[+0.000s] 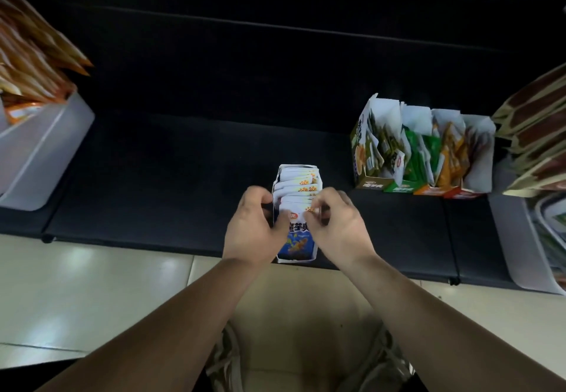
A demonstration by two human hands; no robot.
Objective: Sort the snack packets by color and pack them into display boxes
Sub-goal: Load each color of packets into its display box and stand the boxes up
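Filling blue box (296, 255) at bench's (153, 177) near edge, left hand (254, 226) gripping it, right hand (340, 226) pinching packet (298, 209); next, likely tucking flush

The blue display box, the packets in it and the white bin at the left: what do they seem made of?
Blue display box: apparently thin printed cardboard, by its folded white edges. Packets: probably glossy plastic film; they curl. White bin: likely smooth moulded plastic, by its rounded corners.
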